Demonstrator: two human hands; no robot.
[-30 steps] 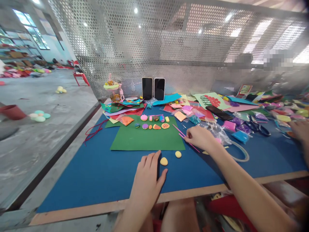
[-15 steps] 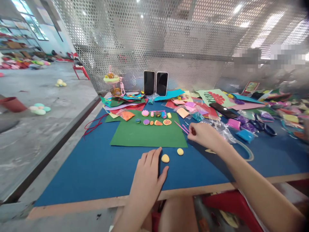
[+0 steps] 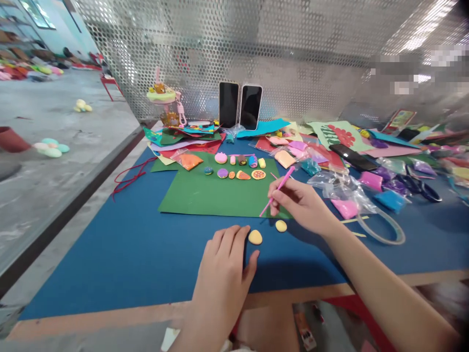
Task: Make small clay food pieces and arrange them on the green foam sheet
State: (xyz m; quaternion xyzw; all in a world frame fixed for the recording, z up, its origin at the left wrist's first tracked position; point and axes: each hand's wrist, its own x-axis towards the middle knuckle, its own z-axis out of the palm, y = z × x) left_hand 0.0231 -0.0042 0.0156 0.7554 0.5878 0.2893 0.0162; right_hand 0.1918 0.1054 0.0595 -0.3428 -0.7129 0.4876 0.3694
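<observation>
Blue table mat [image 3: 120, 254] spreads wide, green felt sheet [image 3: 216, 195] on top with small clay pieces along its far edge. Left hand [image 3: 223, 274] lies flat and open just beside a yellow clay oval [image 3: 255, 237]. Right hand [image 3: 302, 205] pinches a pink stick tool [image 3: 277, 190], tilted over the felt's near corner, a second yellow lump [image 3: 281, 226] just below it.

Right hand [image 3: 302, 205] lifted pink stick [image 3: 277, 190] off table, now gripping it.

Right hand [image 3: 302, 205] grips pink stick [image 3: 277, 190]; left hand [image 3: 222, 274] beside yellow clay [image 3: 255, 237].
</observation>
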